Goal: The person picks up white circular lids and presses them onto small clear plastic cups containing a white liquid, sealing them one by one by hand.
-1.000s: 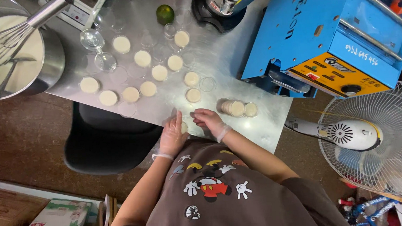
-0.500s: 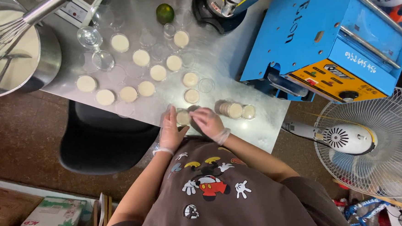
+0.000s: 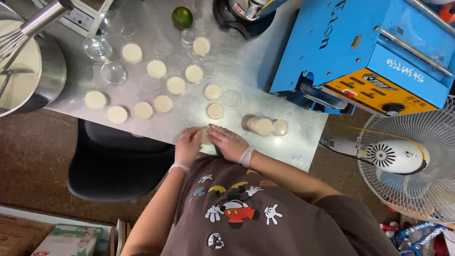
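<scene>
While both my gloved hands, left hand and right hand, cup the small filled cup at the table edge, just below the stacked cups, it seems light, slippery and thin-walled; I'd hold its sides.

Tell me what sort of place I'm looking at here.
Probably a small food-prep or dessert stall: a steel table covered with small cups of cream-coloured filling, a big bowl of white batter with a whisk, and a blue sealing machine. Both gloved hands press one cup at the table edge.
</scene>
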